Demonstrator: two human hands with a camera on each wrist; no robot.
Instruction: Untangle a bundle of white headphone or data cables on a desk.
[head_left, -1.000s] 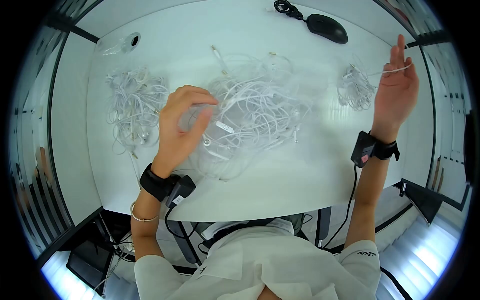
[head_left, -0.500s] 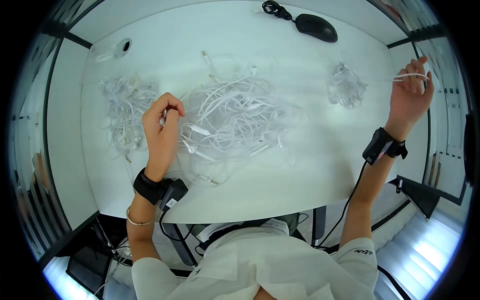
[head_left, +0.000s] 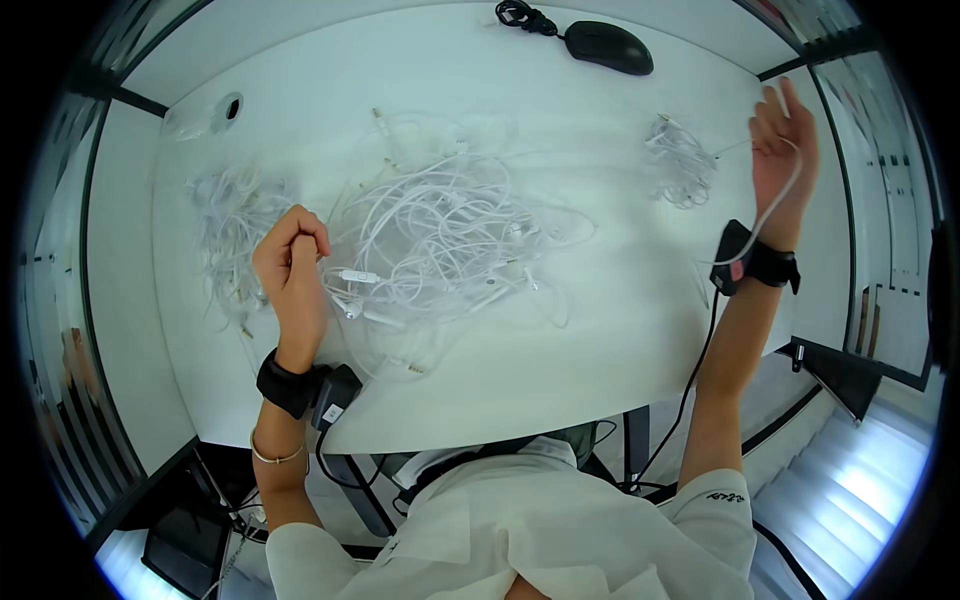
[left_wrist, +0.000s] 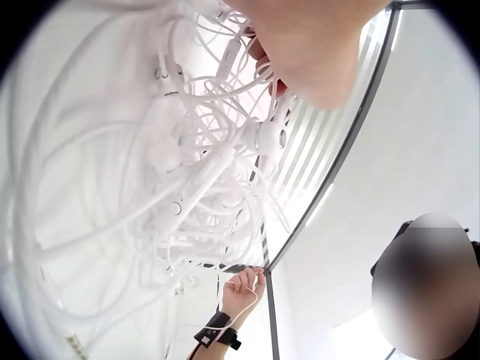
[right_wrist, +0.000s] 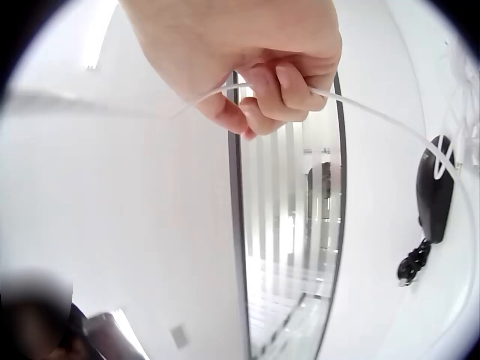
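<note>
A tangled pile of white wired earphones point(head_left: 440, 225) lies on the middle of the table. My left hand point(head_left: 292, 275) is at its left edge, fingers curled in around a strand of earphone cable; the fingertips point(left_wrist: 279, 88) show among the loops in the left wrist view. An inline remote point(head_left: 358, 276) and an earbud point(head_left: 350, 311) lie just right of this hand. Raised at the table's right side, my right hand point(head_left: 785, 160) grips a white earphone cable point(right_wrist: 375, 114) in its curled fingers. The cable hangs down past the wrist camera.
A second earphone pile point(head_left: 235, 230) lies on the left, and a smaller bundle point(head_left: 682, 165) on the right. At the back sits a black mouse point(head_left: 608, 48) with its cord coiled. Clear plastic point(head_left: 190, 124) lies back left. Upright panels point(head_left: 130, 270) border the table.
My left hand has moved left from the middle pile, drawing the remote and earbud leftward. My right hand went outward, then back in, and its cable now drapes down along the wrist.
</note>
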